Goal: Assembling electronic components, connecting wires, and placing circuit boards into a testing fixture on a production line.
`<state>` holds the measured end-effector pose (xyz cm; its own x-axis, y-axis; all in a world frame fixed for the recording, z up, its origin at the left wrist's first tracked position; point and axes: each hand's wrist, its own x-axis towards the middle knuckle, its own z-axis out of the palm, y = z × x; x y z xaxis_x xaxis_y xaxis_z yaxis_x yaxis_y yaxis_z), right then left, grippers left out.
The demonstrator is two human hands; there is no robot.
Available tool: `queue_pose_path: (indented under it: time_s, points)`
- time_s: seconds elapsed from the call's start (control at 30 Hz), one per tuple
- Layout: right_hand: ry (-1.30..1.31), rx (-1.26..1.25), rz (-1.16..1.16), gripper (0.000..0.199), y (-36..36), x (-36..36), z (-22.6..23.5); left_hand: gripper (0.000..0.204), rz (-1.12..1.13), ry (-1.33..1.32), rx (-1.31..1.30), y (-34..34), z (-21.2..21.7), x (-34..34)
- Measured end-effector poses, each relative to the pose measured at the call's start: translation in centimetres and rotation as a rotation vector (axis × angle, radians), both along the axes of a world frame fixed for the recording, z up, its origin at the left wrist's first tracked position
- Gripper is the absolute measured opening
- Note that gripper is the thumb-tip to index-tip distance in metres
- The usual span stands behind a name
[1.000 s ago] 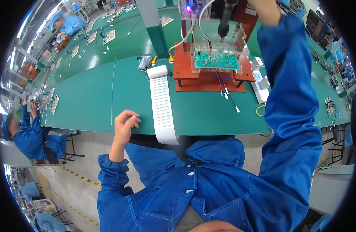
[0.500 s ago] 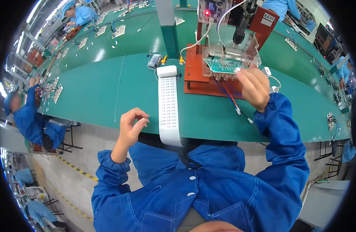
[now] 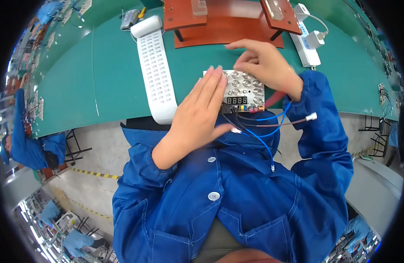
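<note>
Left grip: the left hand (image 3: 197, 116) lies flat with fingers straight and together, thumb spread toward 3 o'clock, fingertips (image 3: 217, 72) resting on the near-left part of the circuit board (image 3: 245, 90); it clamps nothing.
Right grip: the right hand (image 3: 265, 63) comes in from 3 o'clock, fingers curled and partly apart over the far edge of the board, touching its top; whether it pinches the edge I cannot tell.
Circuit board: pale, studded with rows of round domed parts, a small dark display strip along its near edge; it sits at the near rim of the worktop (image 3: 101, 74), between the two hands.
Wires: blue wires (image 3: 263, 140) and a reddish-brown wire with a white end (image 3: 311, 116) run from the near edge of the board toward 5 o'clock, hanging over the blue jacket (image 3: 237, 197).
At 10 o'clock of the board: a long white strip of labels (image 3: 158, 74), rolled at its far end, draped over the worktop rim.
At 12 o'clock: a red-brown wooden fixture (image 3: 224, 26) on short legs.
At 2 o'clock: a white power strip (image 3: 305, 30) with a plug in it.
Far left, 9 o'clock: another person in blue (image 3: 26, 140) seated at the worktop's bend.
</note>
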<state>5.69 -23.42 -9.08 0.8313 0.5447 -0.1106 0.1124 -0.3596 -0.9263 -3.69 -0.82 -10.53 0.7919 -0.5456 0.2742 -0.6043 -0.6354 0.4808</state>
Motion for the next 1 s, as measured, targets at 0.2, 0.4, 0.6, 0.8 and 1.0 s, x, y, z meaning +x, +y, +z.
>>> queue_pose_path:
  time_s: [0.2, 0.4, 0.6, 0.8, 1.0]
  points:
    - [-0.055, 0.096, -0.303, 0.012, -5.6, -3.6, -0.6, 0.086, 0.059, -0.043, 0.036, -0.7, -1.4, -0.4]
    - [-0.295, -0.110, -0.358, 0.005, -4.3, -5.5, -2.4, 0.084, 0.093, -0.061, 0.034, -1.3, -2.0, -0.5]
    - [-0.338, -0.128, -0.454, 0.006, -3.4, -5.5, -2.7, 0.083, 0.099, -0.085, 0.048, -1.2, -2.3, -0.3]
    - [-0.399, -0.165, -0.490, 0.006, -3.2, -5.9, -2.9, 0.080, 0.100, -0.086, 0.054, -1.2, -2.4, -0.1]
    - [-0.390, -0.182, -0.531, 0.005, -2.8, -6.2, -3.1, 0.076, 0.095, -0.108, 0.068, -1.1, -2.5, 0.0]
